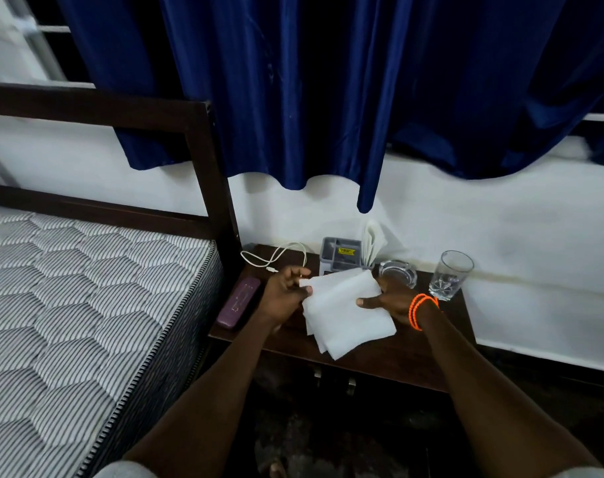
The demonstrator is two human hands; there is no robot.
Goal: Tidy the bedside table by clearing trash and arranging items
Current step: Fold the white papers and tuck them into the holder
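Both hands, left hand (284, 294) and right hand (391, 300), pinch the white tissue (345, 310) (fingers curled round its edges).

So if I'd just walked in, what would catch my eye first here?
Probably the white tissues held up in the middle, the left hand pinching one edge and the right hand gripping the other, above the dark bedside table. Next, the deep blue curtain filling the top of the view. Then the orange bracelet on the right wrist, close to a clear drinking glass at the table's right end.
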